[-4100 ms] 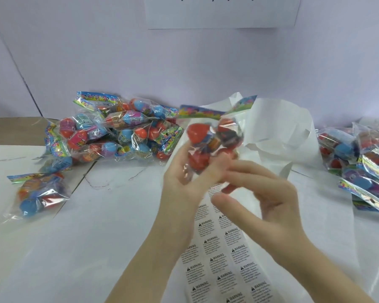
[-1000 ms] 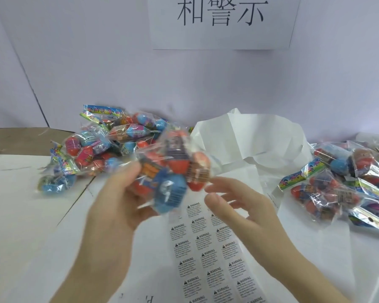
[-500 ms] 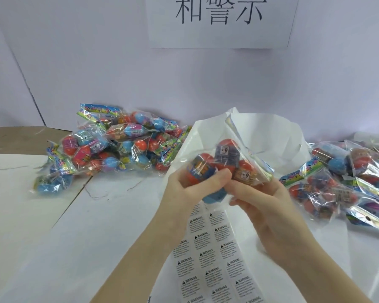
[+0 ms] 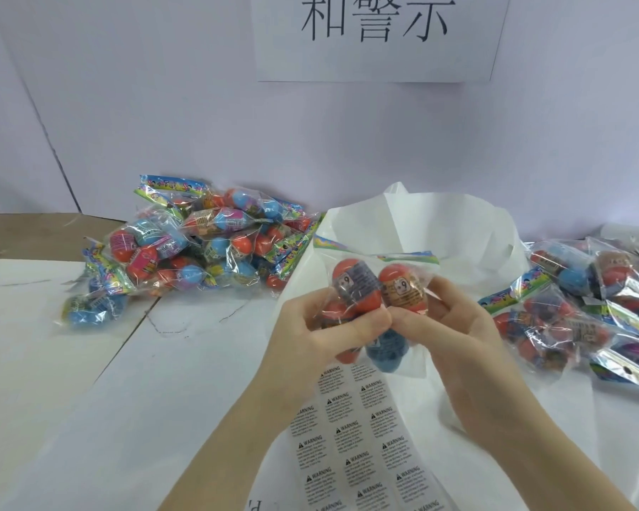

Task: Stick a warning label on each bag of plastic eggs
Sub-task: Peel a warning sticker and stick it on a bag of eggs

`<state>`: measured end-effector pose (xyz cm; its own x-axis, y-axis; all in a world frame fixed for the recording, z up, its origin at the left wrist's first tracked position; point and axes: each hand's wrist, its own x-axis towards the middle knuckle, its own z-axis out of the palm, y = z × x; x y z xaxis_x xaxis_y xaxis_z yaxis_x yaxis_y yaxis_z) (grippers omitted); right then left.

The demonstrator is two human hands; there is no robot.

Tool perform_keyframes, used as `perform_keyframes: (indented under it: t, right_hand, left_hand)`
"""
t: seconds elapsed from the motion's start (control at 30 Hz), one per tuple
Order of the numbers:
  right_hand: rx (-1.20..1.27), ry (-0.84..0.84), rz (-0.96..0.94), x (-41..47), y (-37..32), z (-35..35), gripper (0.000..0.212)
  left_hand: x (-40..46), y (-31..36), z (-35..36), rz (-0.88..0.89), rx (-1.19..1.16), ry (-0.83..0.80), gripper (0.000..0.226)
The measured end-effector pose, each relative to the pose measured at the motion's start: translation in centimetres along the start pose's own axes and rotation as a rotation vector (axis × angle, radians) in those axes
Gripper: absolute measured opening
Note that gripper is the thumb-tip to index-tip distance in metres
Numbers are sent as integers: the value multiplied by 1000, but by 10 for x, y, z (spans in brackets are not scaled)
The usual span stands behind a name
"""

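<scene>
Left hand (image 4: 321,326) and right hand (image 4: 454,326) gripping bag of eggs (image 4: 373,293)

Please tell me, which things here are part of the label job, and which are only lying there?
Part of the job:
held bag of eggs, gripped by left hand and right hand
warning label sheet
left pile of bags
right pile of bags

Only lying there:
crumpled white paper
wall sign

Wall sign (image 4: 377,35) reads "和警示"; label sheet (image 4: 351,448) stickers read "WARNING"; eggs (image 4: 403,289) show 6
</scene>
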<state>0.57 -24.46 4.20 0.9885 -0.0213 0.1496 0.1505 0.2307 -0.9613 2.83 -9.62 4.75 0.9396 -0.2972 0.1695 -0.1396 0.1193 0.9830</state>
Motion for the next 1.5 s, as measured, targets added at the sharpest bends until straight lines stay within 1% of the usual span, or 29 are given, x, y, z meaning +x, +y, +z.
perform_keyframes:
  t: [0.07, 0.13, 0.27, 0.3, 0.37, 0.43, 0.47, 0.5, 0.57, 0.6, 0.63, 0.67, 0.7, 0.77, 0.8, 0.83, 0.9, 0.93, 0.97, 1.0, 1.03, 1.1, 1.17, 1.2, 1.27, 1.33, 1.4, 1.43, 1.5]
  right_hand:
    - [-71, -78, 40, -1, 0, 1, 34]
    - [-111, -117, 67, -2, 2, 2, 30]
    - [-43, -135, 27, -5, -3, 5, 15]
    - [-26, -126, 18, -5, -4, 5, 15]
    - [-22, -102, -5, -5, -3, 5, 24]
    - [-39, -48, -30, -4, -4, 6, 28]
    - [-47, -23, -48, -4, -4, 6, 28]
    - [-74, 2, -74, -4, -4, 6, 30]
    - [-171, 36, -129, -3, -2, 4, 42]
    - [-198, 39, -140, -4, -1, 4, 42]
    - [-189, 35, -141, -4, -1, 3, 34]
    - [-142, 10, -124, -4, -2, 4, 24]
    - [-95, -28, -101, -4, -2, 4, 19]
    - [-50, -86, -58, -5, -4, 4, 19]
    - [-45, -76, -56, -5, -4, 4, 18]
    - [-43, -38, -71, -5, -4, 5, 14]
    - [-30, 104, -141, -4, -4, 5, 10]
    - [-38, 184, -191, -4, -4, 5, 13]
    - [-71, 258, -240, -3, -3, 5, 16]
    - [-127, 322, -276, -2, -2, 5, 18]
    - [-187, 366, -295, -2, 0, 6, 19]
    - [-259, 358, -314, -3, 2, 8, 22]
    - [-243, 253, -320, -5, 3, 10, 26]
    - [-206, 186, -318, -6, 2, 11, 28]
    - [-118, 72, -308, -8, 1, 12, 29]
    - [-71, 20, -292, -8, 0, 11, 26]
    - [-97, 30, -284, -8, -1, 12, 23]
    - [-130, 74, -287, -7, -1, 12, 22]
    - [-187, 208, -269, -5, 1, 9, 27]
  left_hand:
    - [-1, 3, 2, -5, -37, -4, 8]
    - [-1, 3, 2, -8, -38, 5, 9]
    - [-1, 2, 1, 1, -48, -7, 14]
    - [-1, 2, 1, 8, -57, -5, 15]
    - [-1, 1, 0, 25, -50, 14, 14]
    - [-1, -1, -1, 41, -38, 19, 28]
    - [-1, -1, 0, 36, -42, 10, 31]
    - [-1, 0, 1, 27, -44, 6, 28]
    - [-1, 1, 1, 2, -39, -1, 20]
    - [-1, 1, 2, -11, -48, -7, 16]
    - [-1, 1, 2, -18, -64, -11, 16]
    - [-1, 0, 3, -19, -76, -4, 21]
    - [-1, -1, 3, -10, -78, 18, 28]
    - [0, -2, 5, 36, -36, 92, 36]
    - [0, -4, 7, 75, 6, 133, 39]
    - [-1, -6, 7, 126, 80, 194, 46]
    - [-1, -8, 6, 258, 268, 364, 55]
    - [-2, -9, 5, 337, 327, 426, 51]
    - [-3, -9, 5, 410, 371, 436, 43]
    - [-4, -10, 5, 461, 418, 406, 34]
    - [-5, -11, 7, 482, 457, 342, 27]
    - [-7, -12, 11, 445, 481, 163, 28]
    - [-9, -12, 15, 384, 436, 56, 37]
    - [-9, -12, 15, 359, 387, 52, 41]
    - [-9, -11, 14, 313, 264, 98, 46]
    - [-7, -11, 13, 255, 163, 163, 46]
    - [-5, -11, 12, 227, 113, 239, 36]
    - [-4, -11, 12, 221, 82, 257, 29]
    - [-2, -9, 9, 193, -53, 212, 19]
